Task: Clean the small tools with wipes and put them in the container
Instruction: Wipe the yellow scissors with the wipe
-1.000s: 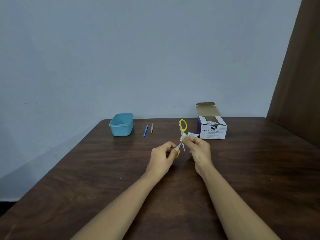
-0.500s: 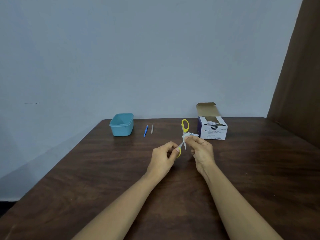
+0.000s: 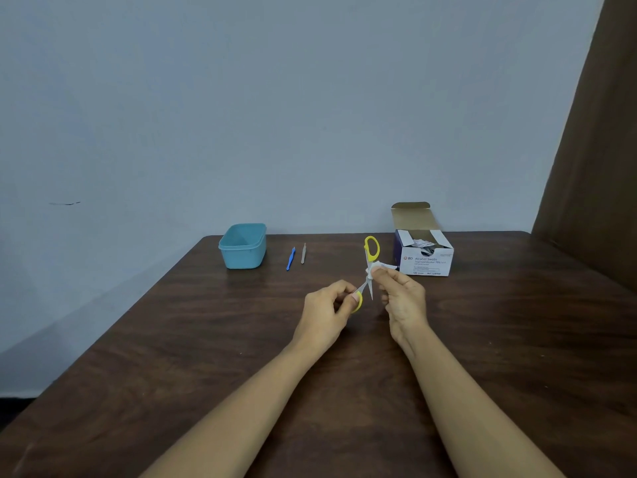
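Scissors (image 3: 370, 258): we count one pair, blades apart, mid-table.
Left hand (image 3: 331, 305): pinches one yellow loop.
Right hand (image 3: 401, 296): pinches one wipe (image 3: 379, 267) against a blade.
Lying: two, blue tool (image 3: 290, 258) and grey tool (image 3: 303, 253), far, right of one container (image 3: 243, 258).

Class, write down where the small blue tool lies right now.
In the head view, the blue tool lies on the table near its far edge, left of centre, between the teal container and the grey tool.

Head-worn view, forward and down, over table (image 3: 172, 339)
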{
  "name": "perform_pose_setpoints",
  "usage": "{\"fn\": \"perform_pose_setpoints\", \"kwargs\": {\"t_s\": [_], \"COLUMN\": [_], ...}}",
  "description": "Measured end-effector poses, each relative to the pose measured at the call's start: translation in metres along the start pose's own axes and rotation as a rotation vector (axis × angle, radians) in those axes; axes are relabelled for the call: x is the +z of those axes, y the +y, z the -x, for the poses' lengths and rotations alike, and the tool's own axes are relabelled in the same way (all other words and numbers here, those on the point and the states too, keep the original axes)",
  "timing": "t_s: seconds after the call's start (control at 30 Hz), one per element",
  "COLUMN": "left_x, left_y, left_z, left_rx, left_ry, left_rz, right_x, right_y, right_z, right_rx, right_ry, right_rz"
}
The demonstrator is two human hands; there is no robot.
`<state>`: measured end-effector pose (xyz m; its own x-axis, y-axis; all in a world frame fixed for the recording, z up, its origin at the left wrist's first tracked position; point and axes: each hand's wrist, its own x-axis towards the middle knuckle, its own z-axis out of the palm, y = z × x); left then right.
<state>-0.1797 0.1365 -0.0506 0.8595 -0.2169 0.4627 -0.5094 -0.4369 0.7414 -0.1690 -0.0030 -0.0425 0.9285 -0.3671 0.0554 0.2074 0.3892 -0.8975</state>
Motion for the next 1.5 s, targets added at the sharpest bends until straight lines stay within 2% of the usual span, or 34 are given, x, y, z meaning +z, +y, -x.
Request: {"fn": "perform_pose_setpoints", "kwargs": {"t_s": [1.13, 1.33, 1.5], "left_x": [0.000, 0.000, 0.000], "left_y": [0.001, 0.000, 0.001], "left_z": [0.000, 0.000, 0.000], "left_rx": [0.012, 0.001, -0.002], "left_ry": [-0.016, -0.009, -0.014], "left_rz": [-0.014, -0.026, -0.024], "right_x": [-0.004, -0.003, -0.004], "right_y": [0.007, 0.005, 0.004], "right_z": [-0.011, -0.010, -0.009], "right_rx": [0.054, 0.050, 0.031], "right_ry": [0.115, 0.080, 0.083], "right_rz": [-0.077, -0.006, -0.083]}}
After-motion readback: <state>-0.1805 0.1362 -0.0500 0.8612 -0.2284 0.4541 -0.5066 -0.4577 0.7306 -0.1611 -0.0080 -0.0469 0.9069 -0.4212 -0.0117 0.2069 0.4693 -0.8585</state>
